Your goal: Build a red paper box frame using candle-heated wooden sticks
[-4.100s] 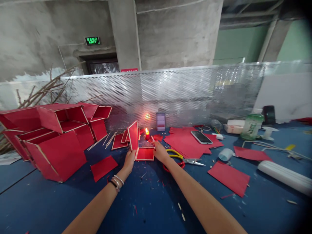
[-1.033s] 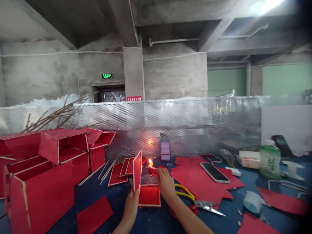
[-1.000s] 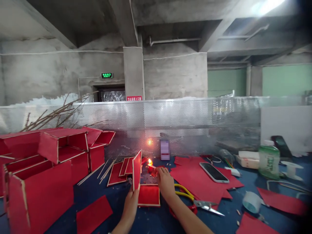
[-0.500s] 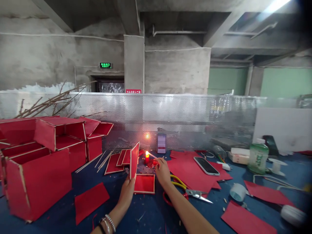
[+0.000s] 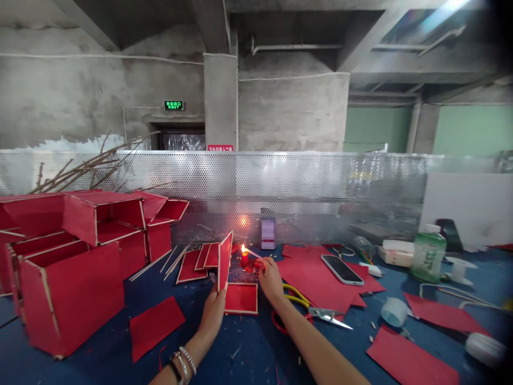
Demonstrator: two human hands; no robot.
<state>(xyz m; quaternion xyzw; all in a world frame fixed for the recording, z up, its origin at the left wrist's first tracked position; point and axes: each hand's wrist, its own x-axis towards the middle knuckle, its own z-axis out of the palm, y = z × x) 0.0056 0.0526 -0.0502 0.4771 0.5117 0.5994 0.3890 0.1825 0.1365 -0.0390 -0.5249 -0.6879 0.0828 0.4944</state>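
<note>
My left hand [image 5: 213, 313] grips a red panel [image 5: 225, 261] edged with thin pale strips, standing upright. A second red framed panel [image 5: 242, 298] lies flat on the blue table just right of that hand. Between the fingers of my right hand [image 5: 271, 279] is a thin pale stick [image 5: 253, 253], its far end at the flame of a short red candle [image 5: 245, 259]. Several framed red panels [image 5: 192, 266] lie behind my left hand. Yellow-and-red-handled scissors [image 5: 320, 314] rest beside my right forearm.
Red box-like frames [image 5: 76, 294] are stacked at the left, with loose strips [image 5: 175, 262] beside them. Red sheets [image 5: 306, 272] and a phone [image 5: 342, 269] lie at the right. Farther right stand a green bottle [image 5: 428, 256] and a white spool [image 5: 459, 271]. A perforated metal screen [image 5: 304, 182] runs behind.
The view has shifted slightly, so the table things appear a little to the right. Both hands keep their holds, and the stick stays at the candle flame.
</note>
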